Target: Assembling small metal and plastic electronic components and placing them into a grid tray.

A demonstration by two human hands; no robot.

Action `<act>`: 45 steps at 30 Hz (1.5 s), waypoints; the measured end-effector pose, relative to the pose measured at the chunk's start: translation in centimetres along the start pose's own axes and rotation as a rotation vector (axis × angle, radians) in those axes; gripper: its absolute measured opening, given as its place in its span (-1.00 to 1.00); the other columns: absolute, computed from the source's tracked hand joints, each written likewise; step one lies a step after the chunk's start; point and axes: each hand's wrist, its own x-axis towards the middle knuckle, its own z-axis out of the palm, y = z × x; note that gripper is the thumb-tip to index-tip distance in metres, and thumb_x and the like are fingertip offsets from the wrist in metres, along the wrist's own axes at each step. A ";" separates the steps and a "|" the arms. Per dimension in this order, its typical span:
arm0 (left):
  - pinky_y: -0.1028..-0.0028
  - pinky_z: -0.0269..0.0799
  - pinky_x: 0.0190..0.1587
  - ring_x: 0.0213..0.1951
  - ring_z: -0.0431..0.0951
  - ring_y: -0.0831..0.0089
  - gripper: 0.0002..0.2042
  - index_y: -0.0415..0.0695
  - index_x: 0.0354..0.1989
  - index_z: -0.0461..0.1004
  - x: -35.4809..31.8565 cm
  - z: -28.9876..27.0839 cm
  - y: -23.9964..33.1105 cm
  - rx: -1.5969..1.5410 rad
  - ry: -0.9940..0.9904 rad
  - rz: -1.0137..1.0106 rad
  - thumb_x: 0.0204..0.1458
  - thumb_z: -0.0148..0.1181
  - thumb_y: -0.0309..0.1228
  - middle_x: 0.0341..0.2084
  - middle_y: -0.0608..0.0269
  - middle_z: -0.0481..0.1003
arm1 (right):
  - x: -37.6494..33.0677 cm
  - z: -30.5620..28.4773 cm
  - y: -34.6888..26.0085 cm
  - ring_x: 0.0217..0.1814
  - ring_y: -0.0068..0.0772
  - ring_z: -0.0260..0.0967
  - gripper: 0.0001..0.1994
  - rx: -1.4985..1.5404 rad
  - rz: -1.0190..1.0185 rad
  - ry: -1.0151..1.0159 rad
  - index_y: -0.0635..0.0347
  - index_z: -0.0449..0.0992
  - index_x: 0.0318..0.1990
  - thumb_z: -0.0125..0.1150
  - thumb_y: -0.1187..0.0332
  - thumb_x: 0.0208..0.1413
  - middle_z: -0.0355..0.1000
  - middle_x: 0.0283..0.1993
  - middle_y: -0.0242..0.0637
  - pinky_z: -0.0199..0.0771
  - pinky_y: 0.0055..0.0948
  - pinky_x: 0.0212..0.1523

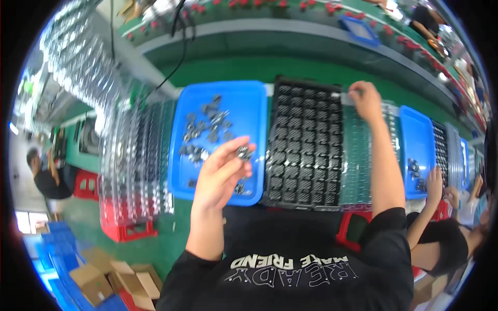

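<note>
Bench seen from above, as the head camera relays it to me. The left hand (218,173) hangs over the near right part of the blue bin (244,96), thumb and fingers drawn together on one small dark part (244,152); other loose parts (212,136) lie scattered in the bin, mostly to its left. The right hand (367,101) is just beside the far right corner of the black tray (309,83), fingers bent; I cannot tell whether they grip anything. The black tray stands directly right of the bin, its long axis running near to far, its cells in rows. The relation on which I judge the next move to turn: the held part lies left of the black tray, roughly midway along that axis, the bin's right rim between them. The left hand flanks the long left side; the right hand flanks the opposite side, over a clear plastic tray (357,155).
</note>
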 end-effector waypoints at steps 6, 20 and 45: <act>0.44 0.56 -0.09 -0.21 0.57 0.50 -0.60 -0.26 0.27 0.36 -0.9 0.7 -1.0 -0.033 -0.029 0.152 0.31 0.14 -0.42 0.05 0.09 0.52 | -2.0 -5.5 -15.1 -0.23 -0.52 0.53 -0.85 0.796 0.257 -0.008 0.33 0.57 -0.08 0.22 0.51 0.24 0.59 -0.16 -0.26 0.54 -0.53 -0.17; 0.56 0.49 -0.30 -0.42 0.55 0.58 -0.60 -0.26 0.02 0.53 -1.6 3.7 -1.2 0.184 -0.087 0.050 0.38 0.02 -0.13 -0.47 0.36 0.49 | -9.4 -6.3 -27.2 -0.25 -0.30 0.55 -0.71 0.822 -0.343 -0.079 0.22 0.67 -0.24 0.59 0.36 -0.13 0.59 -0.27 -0.26 0.51 -0.40 -0.23; 0.53 0.42 -0.34 -0.37 0.54 0.48 -0.53 -0.27 -0.07 0.50 -2.1 1.9 -2.1 0.246 -0.161 -0.093 0.34 0.04 0.00 -0.35 0.22 0.55 | -10.7 -6.5 -27.1 -0.36 -0.28 0.52 -0.70 0.505 -0.570 -0.006 0.33 0.64 -0.23 0.49 0.48 -0.20 0.53 -0.34 -0.26 0.58 -0.39 -0.37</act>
